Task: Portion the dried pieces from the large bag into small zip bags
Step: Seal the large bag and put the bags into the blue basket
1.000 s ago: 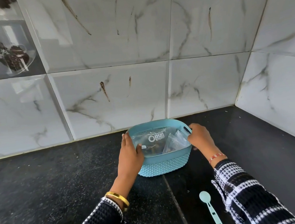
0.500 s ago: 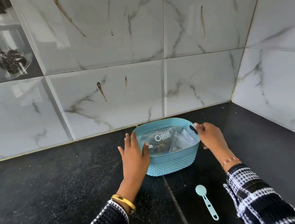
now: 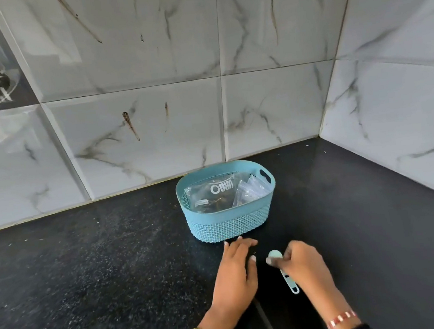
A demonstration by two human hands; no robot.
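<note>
Black counter (image 3: 86, 260), basket (image 3: 228, 222), right hand (image 3: 305, 265) over spoon (image 3: 288, 280)

Black speckled table (image 3: 93, 273) runs into tiled corner. Blue basket (image 3: 230, 223) stands near back edge, right of middle. Light blue measuring spoon (image 3: 288, 282) lies nearer front edge, apart from basket. Left hand (image 3: 235, 273) rests flat just beside spoon.

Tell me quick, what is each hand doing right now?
Left hand: open, fingers flat on the counter, holding nothing.
Right hand: fingers curled at the measuring spoon; blurred, so grip cannot be told.
</note>
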